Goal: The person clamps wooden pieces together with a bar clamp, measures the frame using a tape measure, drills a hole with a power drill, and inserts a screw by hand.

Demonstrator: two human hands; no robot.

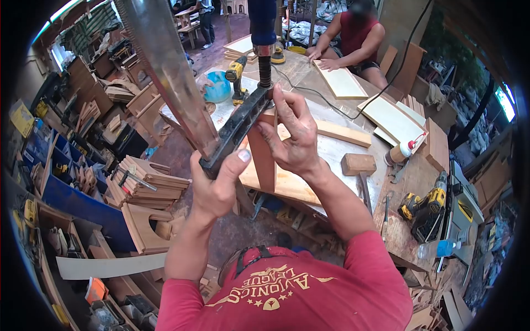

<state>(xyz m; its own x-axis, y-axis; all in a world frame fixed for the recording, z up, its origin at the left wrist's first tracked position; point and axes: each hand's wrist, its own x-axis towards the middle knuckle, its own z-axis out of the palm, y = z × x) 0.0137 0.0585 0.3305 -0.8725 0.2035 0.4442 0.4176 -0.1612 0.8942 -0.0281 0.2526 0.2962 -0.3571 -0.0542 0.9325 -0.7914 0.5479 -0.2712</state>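
Note:
A large bar clamp fills the space in front of me, with its metal bar [165, 71] slanting up to the left. My left hand [218, 185] is closed around the lower end of the clamp's black arm [240, 127], next to the bar. The threaded screw [265, 66] with its blue handle [263, 22] stands at the arm's far end. Just below it, my right hand [295, 135] pinches a reddish-brown wooden piece [263, 157], its fingertips close to the screw's end. That piece stands upright by a pale board [298, 187] at the table's edge; the exact contact is hidden.
On the table [403, 220] lie a wooden mallet [359, 164], a glue bottle [398, 153], yellow drills [433, 193] and a cable. Another person [359, 33] sits across, hands on a panel [340, 80]. Stacked wooden parts [146, 182] stand at left.

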